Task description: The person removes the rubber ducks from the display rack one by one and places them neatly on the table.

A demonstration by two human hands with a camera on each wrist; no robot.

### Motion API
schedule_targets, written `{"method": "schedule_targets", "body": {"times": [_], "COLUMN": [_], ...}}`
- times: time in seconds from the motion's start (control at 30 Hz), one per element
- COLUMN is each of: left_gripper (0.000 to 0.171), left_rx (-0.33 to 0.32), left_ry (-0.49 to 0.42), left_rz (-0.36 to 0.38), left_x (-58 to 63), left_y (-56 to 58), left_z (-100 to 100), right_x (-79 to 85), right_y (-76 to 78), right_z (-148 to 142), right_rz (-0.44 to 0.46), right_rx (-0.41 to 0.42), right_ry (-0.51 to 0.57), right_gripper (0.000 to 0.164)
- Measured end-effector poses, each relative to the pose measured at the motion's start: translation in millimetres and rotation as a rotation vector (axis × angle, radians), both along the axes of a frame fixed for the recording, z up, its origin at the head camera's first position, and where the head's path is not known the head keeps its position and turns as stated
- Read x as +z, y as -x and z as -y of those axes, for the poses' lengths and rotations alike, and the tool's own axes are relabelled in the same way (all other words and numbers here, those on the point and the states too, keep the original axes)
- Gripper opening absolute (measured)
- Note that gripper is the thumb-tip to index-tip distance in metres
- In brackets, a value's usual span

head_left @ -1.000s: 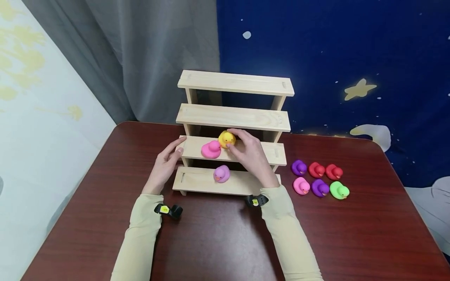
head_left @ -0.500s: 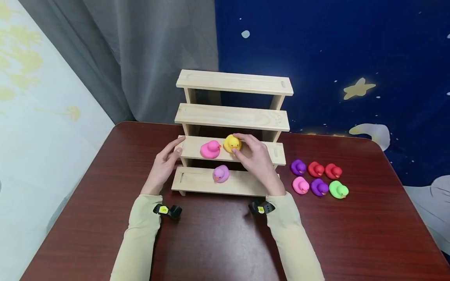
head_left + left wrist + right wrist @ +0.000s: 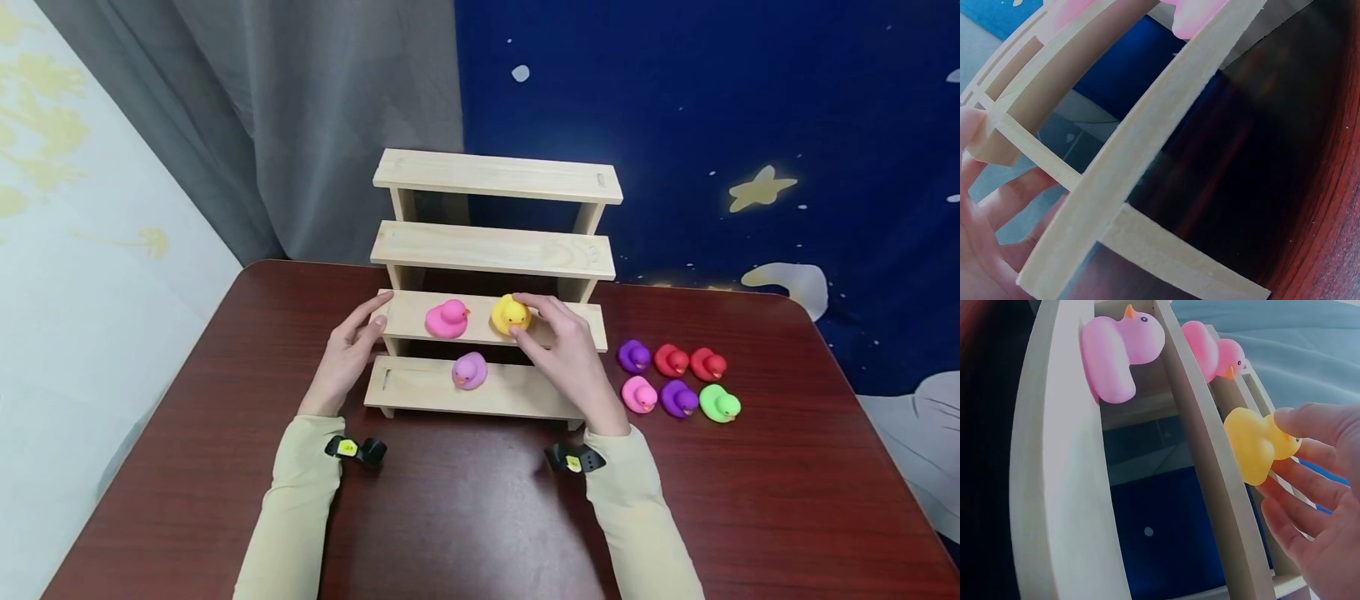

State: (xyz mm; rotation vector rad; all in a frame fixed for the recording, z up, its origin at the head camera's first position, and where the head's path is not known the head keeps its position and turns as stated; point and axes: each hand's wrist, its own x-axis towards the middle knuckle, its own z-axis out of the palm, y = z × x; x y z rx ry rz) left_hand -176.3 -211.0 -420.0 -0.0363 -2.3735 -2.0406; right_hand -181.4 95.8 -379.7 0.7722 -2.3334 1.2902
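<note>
A stepped wooden display stand (image 3: 487, 248) rises in four tiers on the table. My left hand (image 3: 347, 354) grips the left end of its second tier from the bottom, thumb at the front edge and index finger at the back corner; in the left wrist view the other fingers (image 3: 1016, 200) spread beyond the board. My right hand (image 3: 566, 350) pinches a yellow rubber duck (image 3: 510, 316) between thumb and fingers, on that same tier. Left of it sits a hot-pink duck (image 3: 447, 319). A lilac duck (image 3: 469, 372) is on the lowest tier.
Right of the stand, two rows of rubber ducks stand on the dark red-brown table (image 3: 450, 533): purple (image 3: 634, 357), red (image 3: 671, 361), another red and, in front, pink (image 3: 639, 395), purple and green (image 3: 720, 404). A grey curtain (image 3: 352, 100) and blue starry cloth (image 3: 637, 108) hang behind.
My right hand has slid the yellow duck rightward and slightly forward along the tier, away from the hot-pink duck, opening a gap between them. My left hand stays at the stand's left end.
</note>
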Motion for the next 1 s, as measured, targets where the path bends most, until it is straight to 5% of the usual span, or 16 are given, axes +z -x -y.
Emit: {"method": "schedule_targets", "body": {"times": [1.0], "left_gripper": [0.045], "left_rx": [-0.021], "left_ry": [0.006], "left_rz": [-0.015], "left_x": [0.4], "left_y": [1.4], "left_z": [2], "right_x": [-2.3], "right_y": [-32.7], "right_z": [-44], "right_rz": [0.020], "right_rx": [-0.130], "right_ry": [-0.011], "right_gripper": [0.040]}}
